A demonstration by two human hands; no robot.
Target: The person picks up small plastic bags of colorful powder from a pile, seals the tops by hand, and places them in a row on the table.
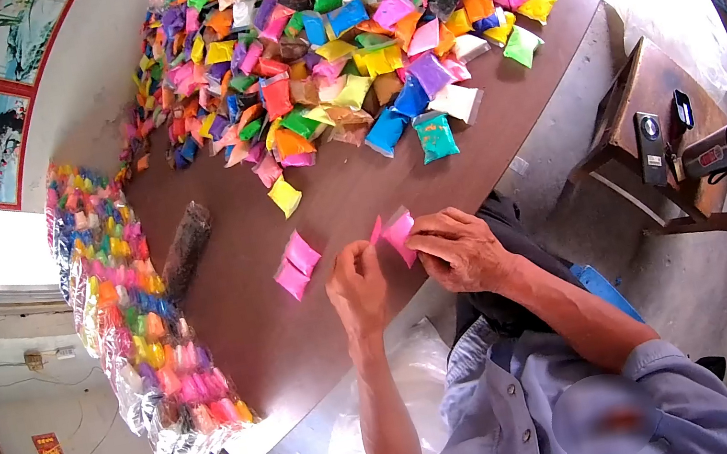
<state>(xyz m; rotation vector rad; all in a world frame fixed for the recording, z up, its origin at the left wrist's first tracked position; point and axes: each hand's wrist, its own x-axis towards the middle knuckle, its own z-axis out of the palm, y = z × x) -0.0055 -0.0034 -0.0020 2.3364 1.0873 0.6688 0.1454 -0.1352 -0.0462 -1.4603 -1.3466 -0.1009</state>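
Note:
My right hand (465,251) pinches a small clear packet of bright pink filling (400,238) by its edge, just over the near side of the brown table (270,360). Close beside it, my left hand (357,288) is closed, knuckles up. A narrow pink packet (376,230), seen nearly edge-on, sticks up at its fingertips. To the left of my hands, two pink packets (297,266) lie side by side on the tabletop. A yellow packet (284,197) rests a little farther off, at the near edge of a big heap.
A large heap of coloured packets (351,44) covers the far tabletop. Clear bags of packets (149,333) line the left edge, near a dark brown roll (187,248). On the right, a wooden stool (650,89) carries a flask (720,150) and a small black device (651,147).

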